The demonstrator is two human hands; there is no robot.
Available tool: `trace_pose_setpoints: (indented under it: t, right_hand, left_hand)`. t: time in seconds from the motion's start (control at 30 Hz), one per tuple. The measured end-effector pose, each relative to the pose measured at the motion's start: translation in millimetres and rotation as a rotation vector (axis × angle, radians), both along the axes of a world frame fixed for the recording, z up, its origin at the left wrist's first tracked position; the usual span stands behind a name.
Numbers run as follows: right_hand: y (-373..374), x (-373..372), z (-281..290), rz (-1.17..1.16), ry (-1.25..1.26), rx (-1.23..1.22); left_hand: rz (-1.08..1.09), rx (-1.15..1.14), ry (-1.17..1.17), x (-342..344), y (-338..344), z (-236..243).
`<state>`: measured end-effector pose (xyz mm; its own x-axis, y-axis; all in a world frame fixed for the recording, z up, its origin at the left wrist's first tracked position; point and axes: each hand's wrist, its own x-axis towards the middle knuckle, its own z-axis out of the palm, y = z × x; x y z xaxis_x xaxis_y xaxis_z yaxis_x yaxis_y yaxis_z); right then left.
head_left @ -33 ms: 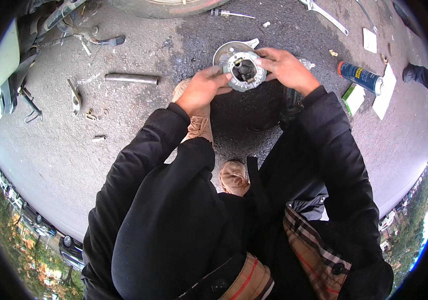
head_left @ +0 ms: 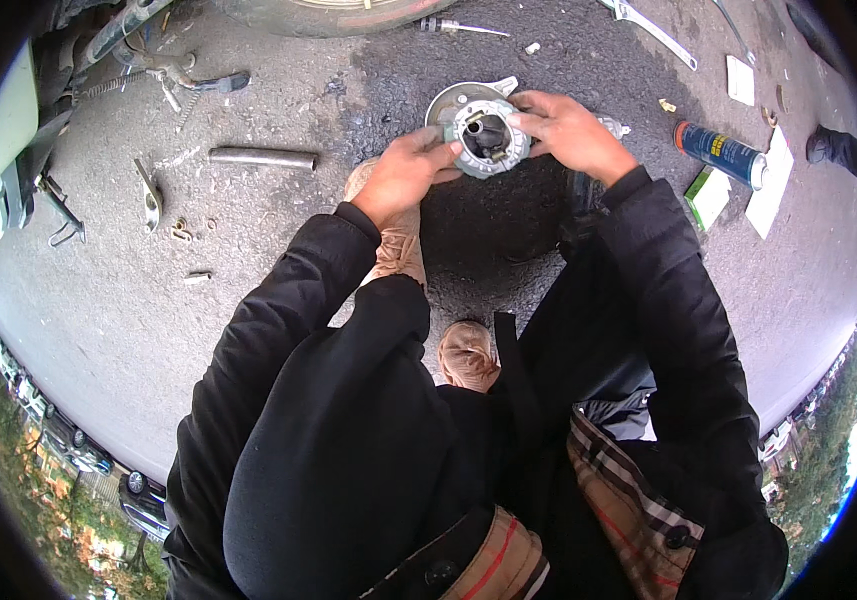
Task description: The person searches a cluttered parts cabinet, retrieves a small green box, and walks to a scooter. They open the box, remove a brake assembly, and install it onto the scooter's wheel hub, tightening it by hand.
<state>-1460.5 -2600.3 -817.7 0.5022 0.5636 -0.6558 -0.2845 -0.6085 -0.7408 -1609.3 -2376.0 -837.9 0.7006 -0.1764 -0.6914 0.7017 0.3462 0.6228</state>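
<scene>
Cradling a round, silver-grey metal housing with a dark hollow centre (head_left: 488, 135), I have it lifted just above the dark oil-stained patch of asphalt (head_left: 508, 230) at the far middle of the scene, its open face turned up so I can look into it. My left hand (head_left: 403, 178) grips its near-left rim with curled fingers, while my right hand (head_left: 570, 130) clasps the far-right rim, thumb laid over the edge; two hands steady it. Just behind it lies a flat grey metal disc (head_left: 448, 98). To the right rest a blue spray can (head_left: 726, 153) and a small green box (head_left: 708, 195). Well off left lies a grey metal tube (head_left: 262, 157).
</scene>
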Motion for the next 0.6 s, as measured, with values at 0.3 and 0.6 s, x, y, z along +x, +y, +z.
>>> trace_pose_setpoints:
  t: [0.3, 0.6]
  right_hand:
    - [12, -15, -19, -0.107, -0.036, -0.051]
    - [24, -31, 8, -0.009, -0.539, -0.224]
  left_hand:
    - [0.116, 0.248, -0.026, 3, -6, -10]
    - [0.176, 0.4, -0.025, 19, -24, 1]
